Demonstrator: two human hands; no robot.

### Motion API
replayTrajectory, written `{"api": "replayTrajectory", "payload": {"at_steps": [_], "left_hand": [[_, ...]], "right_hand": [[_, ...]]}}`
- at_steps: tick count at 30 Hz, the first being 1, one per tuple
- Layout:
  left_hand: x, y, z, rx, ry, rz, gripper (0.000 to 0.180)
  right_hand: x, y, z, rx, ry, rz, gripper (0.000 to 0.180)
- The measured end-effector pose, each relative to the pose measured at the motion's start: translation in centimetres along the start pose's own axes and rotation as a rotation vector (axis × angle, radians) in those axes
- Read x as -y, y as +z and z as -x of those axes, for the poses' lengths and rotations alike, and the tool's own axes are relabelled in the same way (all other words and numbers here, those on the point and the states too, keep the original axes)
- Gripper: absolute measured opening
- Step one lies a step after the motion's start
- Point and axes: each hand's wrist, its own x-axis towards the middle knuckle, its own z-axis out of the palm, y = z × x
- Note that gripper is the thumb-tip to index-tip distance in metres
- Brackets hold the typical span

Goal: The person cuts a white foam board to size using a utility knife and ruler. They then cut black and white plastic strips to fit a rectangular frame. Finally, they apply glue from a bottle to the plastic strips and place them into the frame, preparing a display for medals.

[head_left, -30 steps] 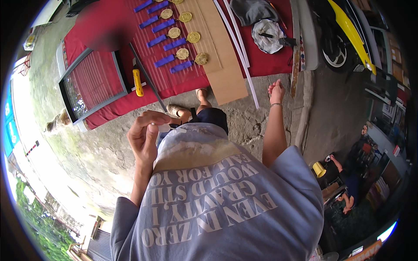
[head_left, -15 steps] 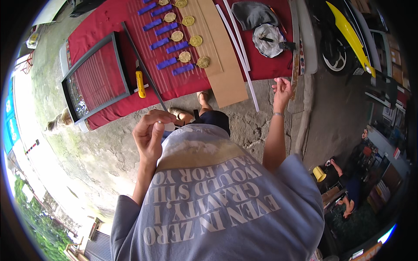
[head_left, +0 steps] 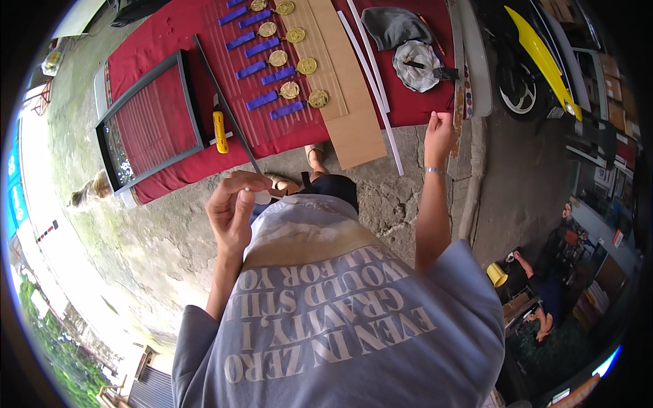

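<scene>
My left grip (head_left: 230, 212) pinches one small pale piece (head_left: 262, 198) in front of my shirt (head_left: 326, 299); my right grip (head_left: 439, 139) is drawn narrow near the edge of the counter (head_left: 153, 41), and I cannot tell whether it holds anything. Ahead, between both grips, I count eight gold medals (head_left: 277, 58), two white strips (head_left: 391, 139) and one brown board (head_left: 357, 139). Beyond my left grip lie one yellow cutter (head_left: 220, 132), one dark frame (head_left: 193, 102) and one dark strip (head_left: 242, 139), whose end juts toward it.

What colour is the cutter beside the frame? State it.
Mostly yellow: the cutter shows best in the head view.
</scene>
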Motion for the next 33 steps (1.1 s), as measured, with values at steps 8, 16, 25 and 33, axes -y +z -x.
{"api": "replayTrajectory", "payload": {"at_steps": [8, 16, 25, 33], "left_hand": [[-0.7, -0.2, 0.5, -0.042, -0.013, -0.095, 0.019], [-0.5, 0.2, 0.7, -0.067, -0.005, -0.062, 0.020], [0.0, 0.3, -0.1, -0.053, 0.014, -0.045, 0.019], [-0.3, 0.1, -0.2, -0.035, 0.034, -0.021, 0.019]], "right_hand": [[-5.8, 7.9, -0.4, 0.038, 0.084, 0.061, 0.017], [-4.9, 3.6, 2.3, 0.319, 0.187, -0.327, 0.022], [10.9, -9.4, 4.4, 0.246, -0.009, -1.153, 0.019], [15.1, -12.8, 5.4, 0.306, -0.111, -1.320, 0.017]]}}
